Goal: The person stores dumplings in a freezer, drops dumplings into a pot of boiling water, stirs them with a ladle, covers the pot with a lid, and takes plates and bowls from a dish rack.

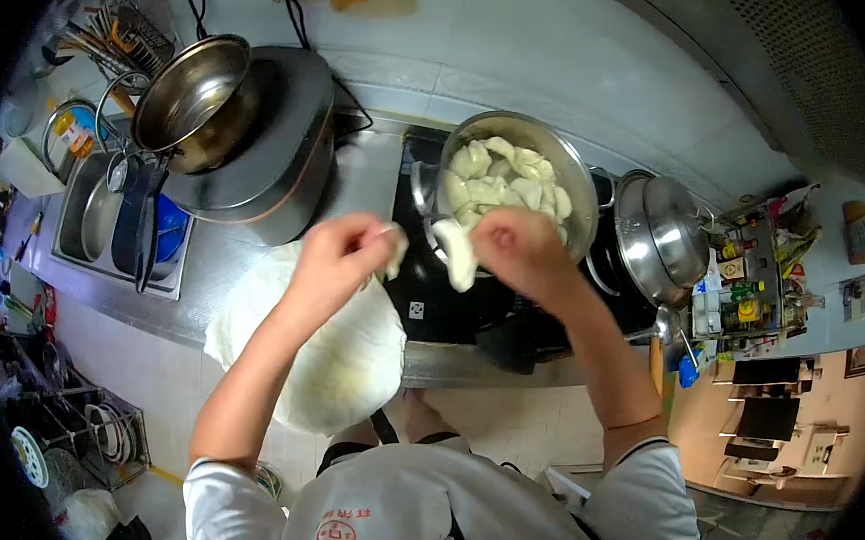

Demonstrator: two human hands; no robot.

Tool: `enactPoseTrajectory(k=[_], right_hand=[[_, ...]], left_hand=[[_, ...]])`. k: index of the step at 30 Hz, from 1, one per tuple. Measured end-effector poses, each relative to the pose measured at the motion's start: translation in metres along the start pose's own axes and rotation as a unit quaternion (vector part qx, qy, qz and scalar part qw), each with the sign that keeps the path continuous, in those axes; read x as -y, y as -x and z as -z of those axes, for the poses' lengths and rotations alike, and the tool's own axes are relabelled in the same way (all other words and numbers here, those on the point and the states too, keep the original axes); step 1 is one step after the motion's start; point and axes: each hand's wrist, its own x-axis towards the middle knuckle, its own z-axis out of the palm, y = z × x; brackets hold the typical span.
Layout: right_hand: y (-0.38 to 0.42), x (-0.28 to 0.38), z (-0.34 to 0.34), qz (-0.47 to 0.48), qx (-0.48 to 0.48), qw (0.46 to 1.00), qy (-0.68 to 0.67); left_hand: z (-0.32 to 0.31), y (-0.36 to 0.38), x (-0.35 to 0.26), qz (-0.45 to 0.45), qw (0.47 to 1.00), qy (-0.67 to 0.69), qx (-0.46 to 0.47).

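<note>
Seen from above, the left hand (337, 260) pinches a torn cabbage piece (392, 253) over a cabbage (323, 353) on the counter (201, 261). The right hand (519, 249) grips a leaf (455, 253), fingers closed, beside a bowl (571, 175) of torn leaves.

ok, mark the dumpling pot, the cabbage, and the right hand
dumpling pot (578, 174): head view, right rim.
cabbage (344, 361): head view, middle of the pale head.
right hand (516, 244): head view, back of the hand.
</note>
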Motion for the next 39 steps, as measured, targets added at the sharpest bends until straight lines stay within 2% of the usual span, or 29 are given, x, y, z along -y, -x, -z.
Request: enactPoseTrajectory(k=[3, 5, 8, 12, 15, 17, 19, 21, 23, 25, 29, 31, 32, 33, 35, 39], right_hand=[[-0.012, -0.018, 0.049, -0.073, -0.022, 0.993, 0.091], [-0.019, -0.044, 0.061, -0.124, -0.04, 0.979, 0.157], [-0.026, -0.105, 0.058, -0.133, -0.044, 0.971, 0.194], [-0.025, -0.131, 0.053, -0.161, -0.027, 0.947, 0.276], [-0.001, -0.102, 0.07, -0.13, -0.068, 0.961, 0.234], [0.022, -0.064, 0.072, -0.052, -0.118, 0.989, 0.079], [0.05, -0.021, 0.05, -0.054, -0.061, 0.997, 0.004], [0.072, -0.007, -0.002, -0.05, 0.049, 0.995, -0.072], [0.074, -0.021, -0.074, -0.021, 0.093, 0.992, -0.084], [0.062, -0.045, -0.138, -0.063, 0.109, 0.992, -0.016], [0.02, -0.063, -0.217, -0.072, 0.045, 0.995, 0.06], [0.001, -0.049, -0.228, -0.147, 0.111, 0.973, 0.136], [-0.005, -0.049, -0.235, -0.168, 0.135, 0.96, 0.177], [-0.012, -0.049, -0.242, -0.187, 0.157, 0.945, 0.219], [-0.017, -0.054, -0.253, -0.212, 0.163, 0.932, 0.245], [-0.017, -0.063, -0.262, -0.244, 0.153, 0.929, 0.23]], left_hand=[[-0.052, -0.044, -0.038, -0.086, 0.99, -0.108, 0.003], [-0.093, -0.076, -0.038, -0.111, 0.98, -0.165, -0.01], [-0.142, -0.113, -0.022, -0.094, 0.966, -0.243, -0.007], [-0.164, -0.131, -0.017, -0.082, 0.953, -0.289, 0.031], [-0.144, -0.109, -0.04, -0.105, 0.952, -0.286, 0.019], [-0.106, -0.079, -0.05, -0.148, 0.962, -0.221, -0.061], [-0.062, -0.042, -0.037, -0.163, 0.961, -0.144, -0.173], [-0.017, -0.008, 0.014, -0.06, 0.968, -0.085, -0.227], [0.011, 0.032, 0.072, 0.022, 0.956, -0.08, -0.283], [0.033, 0.08, 0.136, 0.108, 0.946, -0.116, -0.283], [0.044, 0.162, 0.194, 0.241, 0.921, -0.076, -0.295], [0.038, 0.174, 0.22, 0.181, 0.936, -0.091, -0.289], [0.037, 0.164, 0.205, 0.174, 0.941, -0.132, -0.258], [0.035, 0.146, 0.183, 0.208, 0.938, -0.171, -0.219], [0.024, 0.107, 0.169, 0.129, 0.953, -0.202, -0.186], [-0.006, 0.033, 0.187, -0.004, 0.95, -0.3, -0.083]])
